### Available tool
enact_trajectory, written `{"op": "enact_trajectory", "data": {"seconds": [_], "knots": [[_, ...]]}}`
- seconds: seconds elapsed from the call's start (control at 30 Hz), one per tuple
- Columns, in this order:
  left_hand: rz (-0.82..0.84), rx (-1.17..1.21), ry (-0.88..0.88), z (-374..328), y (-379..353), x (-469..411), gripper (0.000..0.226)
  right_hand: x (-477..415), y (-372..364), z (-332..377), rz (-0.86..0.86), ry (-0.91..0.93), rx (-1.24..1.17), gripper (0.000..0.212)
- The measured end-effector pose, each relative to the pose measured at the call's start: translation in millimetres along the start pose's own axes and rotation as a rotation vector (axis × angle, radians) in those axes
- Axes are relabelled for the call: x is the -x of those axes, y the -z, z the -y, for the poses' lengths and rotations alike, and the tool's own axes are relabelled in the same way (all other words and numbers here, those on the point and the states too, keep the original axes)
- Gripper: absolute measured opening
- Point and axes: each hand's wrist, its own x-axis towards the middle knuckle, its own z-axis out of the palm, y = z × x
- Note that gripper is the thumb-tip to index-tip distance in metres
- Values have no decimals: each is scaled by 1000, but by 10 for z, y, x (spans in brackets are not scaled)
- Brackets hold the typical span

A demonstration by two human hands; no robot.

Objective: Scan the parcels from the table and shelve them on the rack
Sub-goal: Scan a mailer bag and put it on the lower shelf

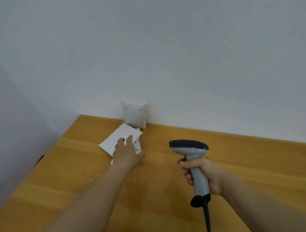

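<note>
We judge the job to be at an early stage. The wooden table [161,188] carries at least two parcels not yet shelved, and no rack is in view. No scan is under way at this moment as far as we can tell.

Beyond our left fingertips, a puffy white bag parcel [135,114] stands against the wall. Directly under those fingertips lies a flat white mailer [115,139]. Something with a printed label peeks out from beneath it, just by the thumb.

The barcode scanner [193,152] stands upright in our right hand [214,176]. Its fingers and thumb are wrapped firmly round the grey handle, and its cable drops below the fist. The dark head points away from us, well to the right of the mailer, not at it.

Our left hand [126,155] reaches forward on a straight arm, palm down. Its fingers are spread and resting on the mailer's near edge, thumb splayed, nothing yet closed round it. We still have to lift, scan and shelve each parcel.
</note>
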Motion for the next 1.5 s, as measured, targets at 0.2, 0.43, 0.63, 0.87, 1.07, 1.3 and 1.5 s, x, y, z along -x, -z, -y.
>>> {"op": "enact_trajectory", "data": {"seconds": [0.2,0.43,0.63,0.87,1.07,1.3,1.5], "knots": [[-130,-160,-224,-347,97,-1085,73,-708,103,191,-28,-42,-37,11],[-181,-336,-400,-582,93,-1789,84,-1117,132,271,-29,-70,-25,14],[-196,-619,-403,-538,117,-1957,59,-1203,163,279,-34,-84,-6,17],[71,-601,-332,-18,189,-1427,44,-1148,54,230,-39,-139,9,9],[-68,-189,29,280,-91,-1172,77,-1137,30,214,-19,-147,16,7],[287,99,124,423,-380,-1255,84,-1108,203,45,-80,-148,17,7],[337,-99,-13,187,-710,-548,82,-811,296,-27,-95,-146,16,6]]}}
